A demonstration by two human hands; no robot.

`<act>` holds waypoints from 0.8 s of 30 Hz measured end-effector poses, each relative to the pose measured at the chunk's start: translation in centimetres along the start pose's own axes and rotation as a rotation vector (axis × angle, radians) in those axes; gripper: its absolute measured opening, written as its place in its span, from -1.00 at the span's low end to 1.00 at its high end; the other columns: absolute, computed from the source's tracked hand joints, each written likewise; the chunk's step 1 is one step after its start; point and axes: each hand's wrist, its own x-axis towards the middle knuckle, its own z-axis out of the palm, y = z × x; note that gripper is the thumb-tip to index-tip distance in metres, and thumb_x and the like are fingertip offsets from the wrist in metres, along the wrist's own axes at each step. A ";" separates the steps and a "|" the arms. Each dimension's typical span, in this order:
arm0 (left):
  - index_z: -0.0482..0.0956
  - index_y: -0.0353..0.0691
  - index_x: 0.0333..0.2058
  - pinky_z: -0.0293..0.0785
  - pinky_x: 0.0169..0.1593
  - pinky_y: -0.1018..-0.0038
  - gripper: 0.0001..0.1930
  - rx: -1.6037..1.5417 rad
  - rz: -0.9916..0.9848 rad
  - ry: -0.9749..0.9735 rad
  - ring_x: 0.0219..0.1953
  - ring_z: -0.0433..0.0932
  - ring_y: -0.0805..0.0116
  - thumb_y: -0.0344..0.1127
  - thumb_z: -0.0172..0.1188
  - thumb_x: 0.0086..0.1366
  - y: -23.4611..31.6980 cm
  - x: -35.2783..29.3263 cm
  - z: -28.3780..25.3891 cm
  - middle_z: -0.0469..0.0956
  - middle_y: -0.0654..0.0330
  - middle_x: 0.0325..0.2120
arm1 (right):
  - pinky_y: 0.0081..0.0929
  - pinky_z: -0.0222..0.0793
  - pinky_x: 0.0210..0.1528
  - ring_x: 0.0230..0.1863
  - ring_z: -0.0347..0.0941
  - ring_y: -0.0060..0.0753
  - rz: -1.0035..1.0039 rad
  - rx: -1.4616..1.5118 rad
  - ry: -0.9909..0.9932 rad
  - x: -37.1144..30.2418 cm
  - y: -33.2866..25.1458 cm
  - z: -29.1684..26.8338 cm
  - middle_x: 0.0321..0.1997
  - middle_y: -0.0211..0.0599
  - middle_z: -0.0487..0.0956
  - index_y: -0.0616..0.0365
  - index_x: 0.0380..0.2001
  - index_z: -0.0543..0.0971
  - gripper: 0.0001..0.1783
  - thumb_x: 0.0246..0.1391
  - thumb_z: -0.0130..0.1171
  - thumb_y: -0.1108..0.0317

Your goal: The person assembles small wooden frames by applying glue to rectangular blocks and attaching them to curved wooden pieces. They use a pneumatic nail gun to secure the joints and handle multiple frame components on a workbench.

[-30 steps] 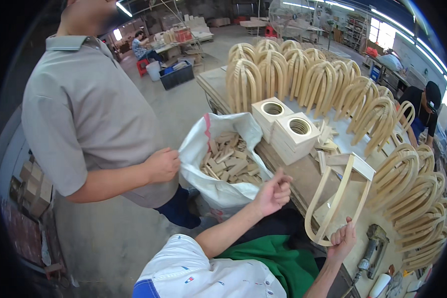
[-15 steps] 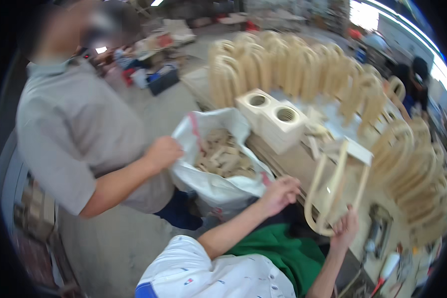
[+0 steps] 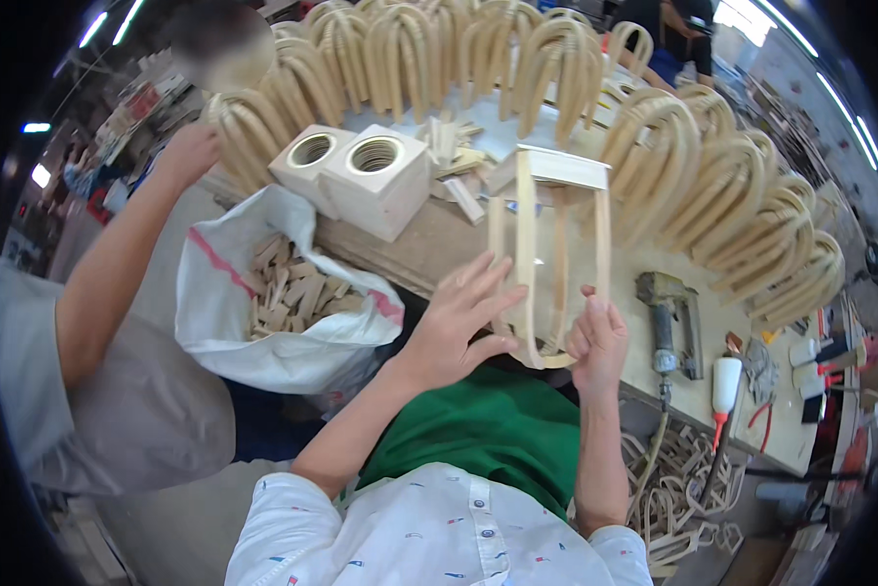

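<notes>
In front of me stands a pale wooden frame (image 3: 526,244), made of bent U-shaped strips joined at the far end by a flat block. My right hand (image 3: 598,337) grips its right side near the curved end, fingers closed round the strip. Against the left side lies my left hand (image 3: 459,317), its fingers stretched out and apart, touching the wood without wrapping round it. The frame's near curve sits between both hands, above my green apron (image 3: 478,430).
A white sack (image 3: 214,322) of wood offcuts stands left, beside a co-worker's arm (image 3: 117,264). Wooden blocks with round holes (image 3: 390,195) sit on the table. Bent wooden loops (image 3: 400,59) line its far edge. A nail gun (image 3: 666,332) and glue bottle (image 3: 725,386) lie right.
My view has turned toward the table. My left hand has moved from beside the sack onto the frame, its fingers spreading. The co-worker's hand has left the sack's rim and reached toward the loops.
</notes>
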 end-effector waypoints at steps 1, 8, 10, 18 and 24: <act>0.01 -0.35 0.29 0.04 0.32 0.23 -0.27 0.298 0.136 -0.038 0.34 0.09 0.17 -0.14 0.12 0.28 -0.6 0.5 -0.8 0.19 -0.04 0.24 | -0.69 -0.17 -0.74 -0.77 -0.07 -0.79 0.002 -0.008 -0.006 -0.2 -0.2 -0.1 -0.70 -0.68 0.08 0.21 -0.13 0.49 -0.79 0.23 0.05 0.35; 0.37 -0.34 0.06 0.40 -0.19 0.56 -0.64 -0.383 -0.294 0.314 -0.30 0.47 0.45 -0.36 0.06 0.32 -2.0 -2.3 -0.5 0.51 0.12 -0.21 | -0.68 -0.17 -0.75 -0.77 -0.07 -0.79 0.032 -0.008 -0.065 0.3 0.5 1.2 -0.70 -0.66 0.09 0.26 -0.12 0.48 -0.77 0.25 0.02 0.34; 0.43 -0.34 0.02 0.44 -0.29 0.61 -0.69 -0.580 -0.433 0.308 -0.41 0.52 0.51 -0.39 0.06 0.32 -1.7 -3.0 -0.4 0.56 0.16 -0.36 | -0.68 -0.17 -0.75 -0.77 -0.07 -0.79 0.032 -0.022 -0.088 0.6 0.5 1.6 -0.70 -0.66 0.09 0.26 -0.12 0.48 -0.77 0.25 0.03 0.33; 0.41 -0.37 0.03 0.46 -0.18 0.56 -0.68 -0.797 -0.683 0.225 -0.36 0.56 0.46 -0.39 0.04 0.34 -3.6 -4.2 -1.8 0.58 0.15 -0.39 | -0.69 -0.19 -0.76 -0.78 -0.07 -0.80 0.043 -0.024 -0.104 0.3 1.2 2.3 -0.72 -0.66 0.09 0.29 -0.11 0.47 -0.76 0.24 0.04 0.36; 0.15 -0.32 0.23 0.46 -0.14 0.56 -0.48 -0.829 -0.609 0.274 -0.15 0.54 0.41 -0.36 0.05 0.35 -3.3 -3.3 -2.1 0.50 0.12 -0.10 | -0.69 -0.19 -0.77 -0.79 -0.04 -0.80 0.046 -0.057 -0.145 -0.5 2.3 3.3 -0.74 -0.64 0.14 0.29 -0.13 0.48 -0.76 0.22 0.06 0.37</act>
